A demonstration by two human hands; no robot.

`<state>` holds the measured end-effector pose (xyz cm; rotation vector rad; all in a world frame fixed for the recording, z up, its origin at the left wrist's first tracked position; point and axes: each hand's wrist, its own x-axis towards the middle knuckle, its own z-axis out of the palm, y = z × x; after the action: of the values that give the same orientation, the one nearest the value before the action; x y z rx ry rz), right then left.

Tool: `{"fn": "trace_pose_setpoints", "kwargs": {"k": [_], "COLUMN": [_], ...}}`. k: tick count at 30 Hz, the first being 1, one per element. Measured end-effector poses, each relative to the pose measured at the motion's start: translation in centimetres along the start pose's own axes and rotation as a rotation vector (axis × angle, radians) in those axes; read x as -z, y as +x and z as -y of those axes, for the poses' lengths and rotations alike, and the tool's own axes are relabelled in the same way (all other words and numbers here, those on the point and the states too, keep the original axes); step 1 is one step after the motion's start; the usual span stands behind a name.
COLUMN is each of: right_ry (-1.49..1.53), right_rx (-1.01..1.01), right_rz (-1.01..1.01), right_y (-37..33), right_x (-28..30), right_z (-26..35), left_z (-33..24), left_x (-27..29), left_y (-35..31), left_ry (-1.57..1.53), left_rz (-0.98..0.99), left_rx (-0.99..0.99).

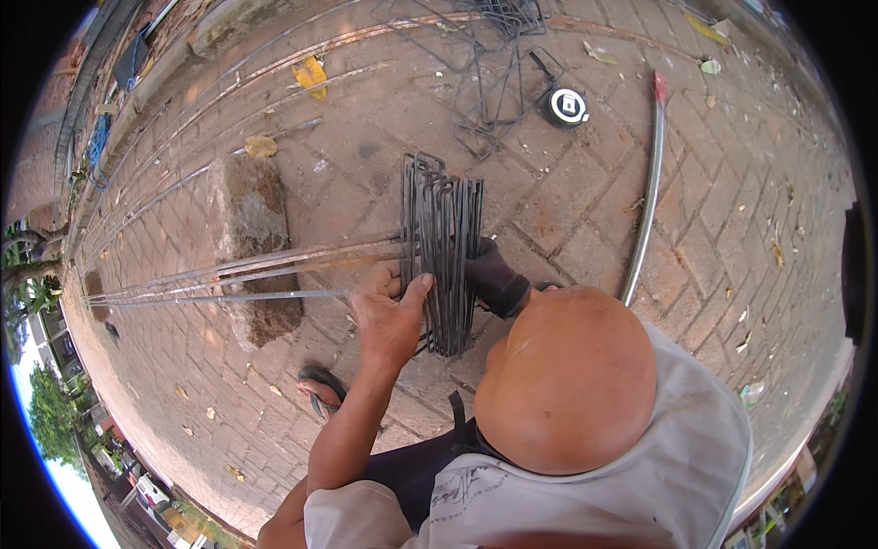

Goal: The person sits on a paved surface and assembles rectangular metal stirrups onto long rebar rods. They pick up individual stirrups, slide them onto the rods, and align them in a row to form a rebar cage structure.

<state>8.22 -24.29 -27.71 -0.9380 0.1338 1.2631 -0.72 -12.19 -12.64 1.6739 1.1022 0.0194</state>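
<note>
A bundle of narrow rectangular steel rebar stirrups [448,265] stands near the middle of the view. My left hand [389,311] is bare and closed on its left side, with the thumb pressed against the bars. In a dark glove, my right hand [497,277] grips the bundle from the right; the stirrups hide its fingertips, and a bowed head hides the forearm. Several long steel rods [274,267] reach from the far left to the bundle, passing above and beside my left hand. They rest across a rough stone block [251,220].
A round tape measure [567,107] lies beyond the bundle, beside a tangle of bent steel pieces [494,64]. A metal pipe [647,192] with a red end lies on the right. Brick paving [585,210] spreads around, with dry leaves. A sandalled foot [320,392] is at lower left.
</note>
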Motion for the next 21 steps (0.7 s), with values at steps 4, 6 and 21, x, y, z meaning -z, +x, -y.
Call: {"fn": "trace_pose_setpoints", "kwargs": {"k": [4,6,21], "right_ry": [0.112,0.226,-0.031], "right_rx": [-0.004,0.022,0.003], "right_rz": [0.037,0.103,-0.014], "right_y": [-0.1,-0.2,-0.1], "right_x": [0.0,-0.2,0.5], "right_z": [0.8,1.4,1.1], "left_z": [-0.2,-0.3,0.5], "left_x": [-1.5,-1.6,-0.8], "left_y": [-0.5,-0.4,0.0], "left_ry": [0.040,-0.056,0.069], "left_rz": [-0.149,-0.147,-0.149], "left_rx": [-0.099,-0.060,-0.079]}}
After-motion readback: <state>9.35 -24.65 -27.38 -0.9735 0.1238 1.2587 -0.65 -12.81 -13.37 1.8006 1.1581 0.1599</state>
